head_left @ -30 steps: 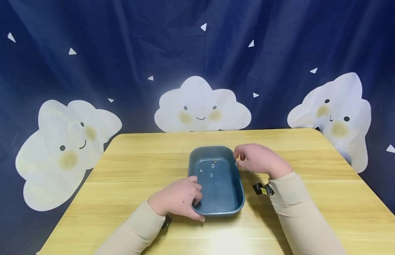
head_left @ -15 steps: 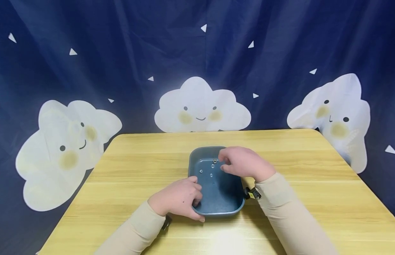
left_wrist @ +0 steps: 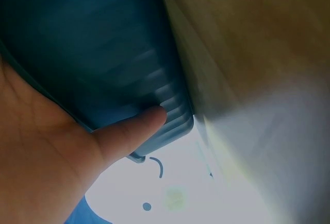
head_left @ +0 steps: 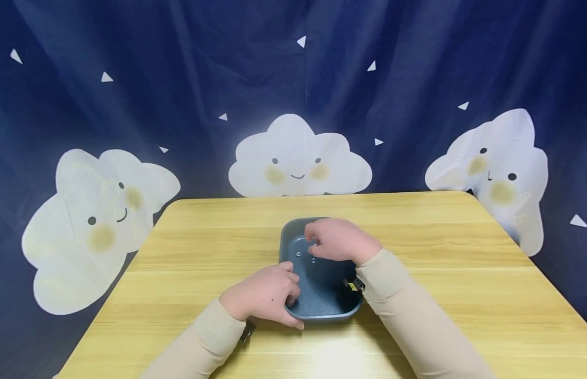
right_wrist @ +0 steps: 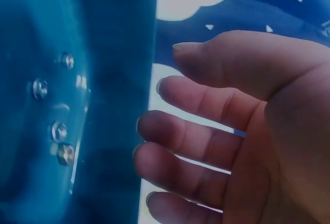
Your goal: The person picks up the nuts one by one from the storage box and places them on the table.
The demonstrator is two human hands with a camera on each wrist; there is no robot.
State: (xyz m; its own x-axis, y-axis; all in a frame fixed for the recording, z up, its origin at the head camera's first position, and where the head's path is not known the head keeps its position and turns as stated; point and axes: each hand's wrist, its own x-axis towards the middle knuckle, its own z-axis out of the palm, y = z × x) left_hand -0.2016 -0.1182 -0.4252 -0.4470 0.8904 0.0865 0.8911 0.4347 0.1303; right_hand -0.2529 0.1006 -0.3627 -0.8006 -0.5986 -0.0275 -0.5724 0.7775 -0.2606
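Left hand (head_left: 267, 292) on tray (head_left: 321, 318), right hand (head_left: 342, 239) above it

Tray midway between left and right edges of the surface (head_left: 217, 242), in from far edge. Left hand clamped on its near-left corner, thumb outside. Right hand free, fingers loosely bent. Four metal nuts (right_wrist: 59, 131) inside, toward far end.

This looks like an indoor spot decorated like a child's room; whether home or studio, I cannot tell. Beneath and around the grip of the left hand (head_left: 262, 295) spreads a pale wood-grain table (head_left: 217, 237), and beyond that grip hangs a navy curtain (head_left: 255, 63) printed with smiling clouds (head_left: 298, 142) and white triangles (head_left: 301, 41).
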